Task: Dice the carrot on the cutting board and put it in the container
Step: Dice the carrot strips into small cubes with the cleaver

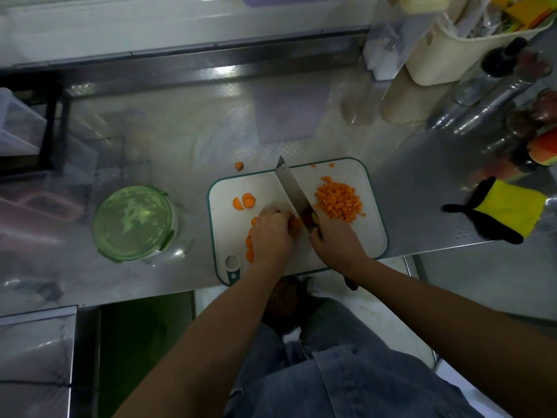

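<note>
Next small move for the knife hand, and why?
Probably another cut through the carrot pieces that the left hand pins beside the knife. The right hand grips its handle, uncut slices lie on the cutting board, and only the pile right of the blade is diced.

Knife handle mostly inside right hand

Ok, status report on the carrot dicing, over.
Left hand holds carrot piece, right hand grips knife over cutting board. Diced pile right of blade; slices uncut. Container lid on; stray piece off board.
</note>
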